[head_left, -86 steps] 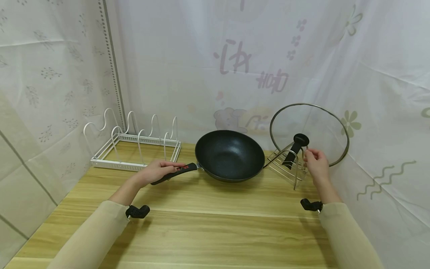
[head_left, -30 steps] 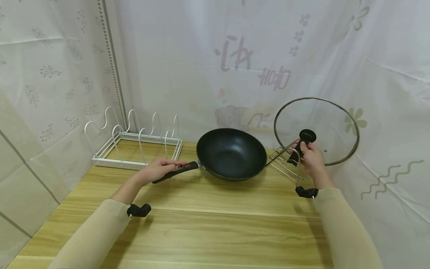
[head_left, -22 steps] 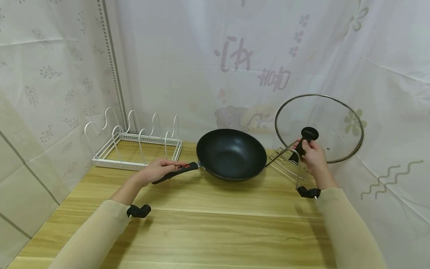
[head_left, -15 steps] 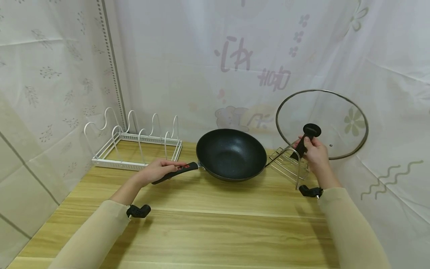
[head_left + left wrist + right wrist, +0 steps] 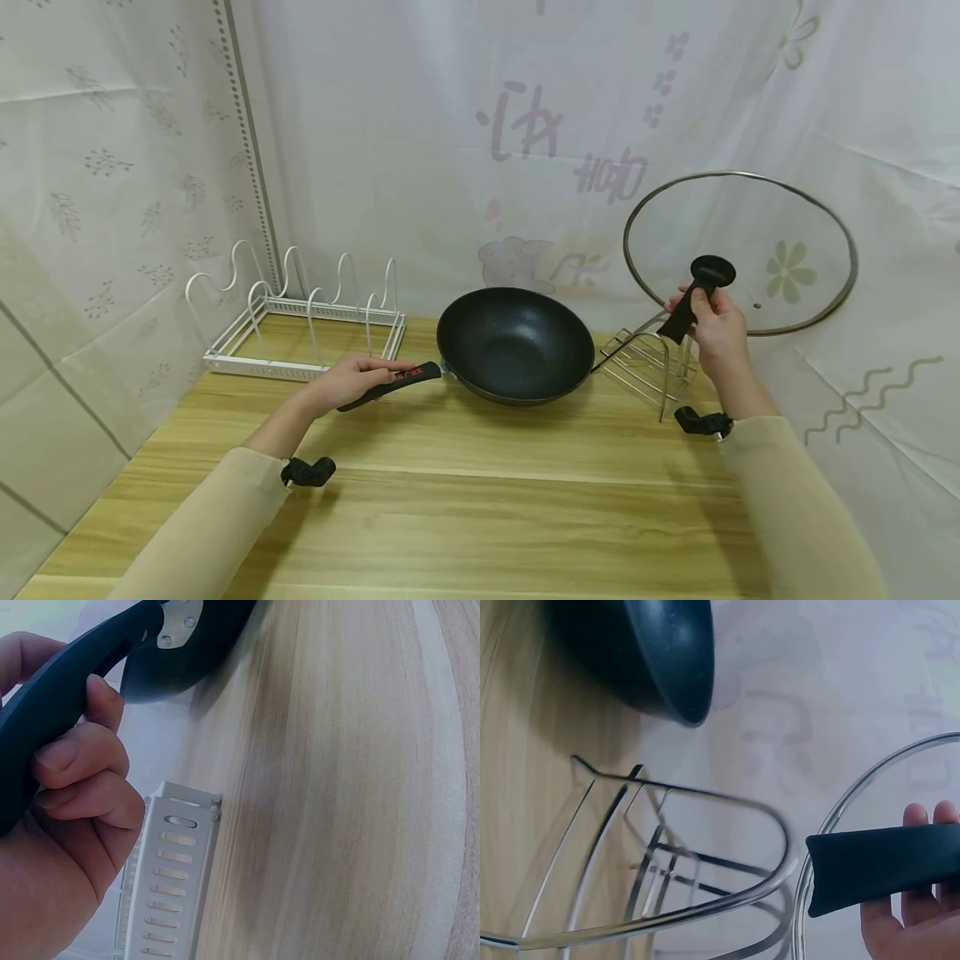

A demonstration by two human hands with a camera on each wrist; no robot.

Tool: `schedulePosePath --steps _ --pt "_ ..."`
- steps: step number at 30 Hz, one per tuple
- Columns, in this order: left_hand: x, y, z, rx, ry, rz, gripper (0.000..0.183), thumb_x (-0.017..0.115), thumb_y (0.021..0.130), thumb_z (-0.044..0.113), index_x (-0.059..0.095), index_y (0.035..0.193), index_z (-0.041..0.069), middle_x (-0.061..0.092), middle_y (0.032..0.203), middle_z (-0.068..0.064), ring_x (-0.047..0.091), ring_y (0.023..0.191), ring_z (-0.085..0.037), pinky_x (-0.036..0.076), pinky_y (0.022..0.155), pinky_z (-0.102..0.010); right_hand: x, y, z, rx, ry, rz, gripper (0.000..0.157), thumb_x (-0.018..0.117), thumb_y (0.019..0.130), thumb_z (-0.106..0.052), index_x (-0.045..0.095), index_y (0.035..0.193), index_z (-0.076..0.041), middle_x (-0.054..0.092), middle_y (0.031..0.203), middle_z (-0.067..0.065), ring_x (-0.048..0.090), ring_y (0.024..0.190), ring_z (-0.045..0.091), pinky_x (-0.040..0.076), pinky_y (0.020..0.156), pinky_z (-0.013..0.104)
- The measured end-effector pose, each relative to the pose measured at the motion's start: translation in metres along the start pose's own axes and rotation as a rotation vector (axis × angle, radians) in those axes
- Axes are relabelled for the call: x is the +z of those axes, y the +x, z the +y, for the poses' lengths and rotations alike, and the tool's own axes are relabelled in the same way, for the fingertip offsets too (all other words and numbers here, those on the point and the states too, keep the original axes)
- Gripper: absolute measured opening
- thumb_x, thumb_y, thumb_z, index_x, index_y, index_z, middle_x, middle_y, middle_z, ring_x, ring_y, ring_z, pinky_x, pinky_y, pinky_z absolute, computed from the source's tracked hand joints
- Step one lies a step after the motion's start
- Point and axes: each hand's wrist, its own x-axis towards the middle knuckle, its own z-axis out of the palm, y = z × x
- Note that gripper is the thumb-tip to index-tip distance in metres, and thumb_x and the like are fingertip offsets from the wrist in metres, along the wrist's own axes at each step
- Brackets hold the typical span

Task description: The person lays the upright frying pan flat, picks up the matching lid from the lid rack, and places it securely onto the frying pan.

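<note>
My left hand (image 5: 347,385) grips the black handle (image 5: 405,378) of a dark wok (image 5: 516,346); in the left wrist view its fingers (image 5: 90,761) curl round that handle. With my right hand (image 5: 716,329) I hold a glass pot lid (image 5: 795,208) by its black handle (image 5: 693,302), thumb on top. The lid is tilted, its metal rim above and to the right of a small wire lid rack (image 5: 648,367). In the right wrist view the lid's handle (image 5: 885,866) lies across my fingers, close to the wire rack (image 5: 735,904).
A white pan rack (image 5: 300,362) with curved dividers stands at the back left of the wooden table (image 5: 480,533). Patterned cloth (image 5: 420,150) hangs behind and on both sides. A black camera mount sits on each wrist.
My right hand has taken hold of the lid's handle and lifted the lid up and to the right, out of the wire rack. My left hand and the wok have stayed in place.
</note>
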Motion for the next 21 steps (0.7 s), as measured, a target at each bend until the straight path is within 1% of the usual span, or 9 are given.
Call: schedulePosePath --steps 2,5,7,10,12,14,16,18,21 --pt "0.0 0.0 0.0 0.001 0.0 -0.002 0.041 0.062 0.11 0.025 0.071 0.149 0.021 0.069 0.15 -0.016 0.052 0.115 -0.028 0.041 0.089 -0.036 0.004 -0.001 -0.003 -0.02 0.011 -0.007 0.027 0.058 0.112 -0.024 0.067 0.125 -0.002 0.078 0.097 0.002 0.08 0.089 0.013 0.065 0.084 0.024" --pt "0.0 -0.001 0.0 0.002 -0.001 -0.003 0.041 0.062 0.11 0.025 0.071 0.149 0.021 0.069 0.15 -0.016 0.052 0.117 -0.027 0.041 0.09 -0.037 0.011 -0.003 -0.006 -0.042 0.014 -0.028 0.025 0.059 0.112 -0.024 0.069 0.123 -0.004 0.077 0.097 0.002 0.08 0.089 0.012 0.065 0.086 0.024" --pt "0.0 0.0 -0.001 0.002 0.002 0.0 0.041 0.062 0.11 0.025 0.072 0.149 0.021 0.069 0.151 -0.015 0.054 0.121 -0.028 0.041 0.093 -0.037 0.016 -0.006 -0.009 -0.052 0.011 -0.044 0.025 0.059 0.111 -0.024 0.069 0.122 -0.004 0.077 0.097 0.003 0.08 0.089 0.013 0.065 0.087 0.024" --pt "0.0 0.0 -0.002 0.005 0.008 0.003 0.04 0.062 0.11 0.026 0.072 0.148 0.021 0.068 0.151 -0.014 0.055 0.135 -0.03 0.043 0.1 -0.038 0.026 -0.01 -0.014 -0.056 -0.012 -0.067 0.027 0.059 0.111 -0.027 0.068 0.124 -0.004 0.076 0.098 0.003 0.08 0.09 0.013 0.065 0.088 0.025" --pt "0.0 0.0 -0.002 0.008 0.012 0.003 0.039 0.062 0.111 0.027 0.072 0.148 0.022 0.068 0.152 -0.013 0.053 0.144 -0.034 0.043 0.106 -0.04 0.032 -0.013 -0.017 -0.051 -0.023 -0.081 0.028 0.06 0.111 -0.028 0.068 0.125 -0.005 0.075 0.098 0.003 0.081 0.09 0.013 0.066 0.088 0.026" --pt "0.0 0.001 -0.003 0.014 0.01 -0.002 0.039 0.061 0.111 0.027 0.072 0.148 0.022 0.068 0.153 -0.012 0.05 0.151 -0.038 0.043 0.112 -0.045 0.039 -0.017 -0.02 -0.042 -0.03 -0.1 0.028 0.059 0.111 -0.03 0.068 0.126 -0.007 0.074 0.098 0.002 0.081 0.09 0.013 0.066 0.087 0.029" --pt "0.0 0.001 -0.003 0.021 0.008 -0.009 0.038 0.06 0.112 0.027 0.072 0.148 0.021 0.067 0.154 -0.011 0.047 0.155 -0.041 0.043 0.117 -0.051 0.045 -0.021 -0.021 -0.034 -0.021 -0.123 0.029 0.059 0.111 -0.03 0.067 0.127 -0.007 0.073 0.098 0.003 0.082 0.09 0.014 0.067 0.086 0.031" --pt "0.0 0.001 -0.003 0.025 0.007 -0.014 0.038 0.06 0.112 0.026 0.072 0.148 0.021 0.066 0.155 -0.011 0.046 0.157 -0.042 0.041 0.12 -0.054 0.051 -0.024 -0.022 -0.03 -0.008 -0.146 0.029 0.059 0.112 -0.03 0.067 0.127 -0.007 0.073 0.098 0.003 0.082 0.09 0.016 0.068 0.084 0.033" --pt "0.0 0.002 -0.002 0.02 0.006 -0.016 0.038 0.059 0.113 0.026 0.072 0.148 0.022 0.066 0.156 -0.012 0.046 0.156 -0.043 0.043 0.117 -0.052 0.059 -0.027 -0.022 -0.023 0.023 -0.176 0.031 0.058 0.112 -0.029 0.064 0.129 -0.003 0.072 0.098 0.004 0.082 0.09 0.018 0.068 0.082 0.035"
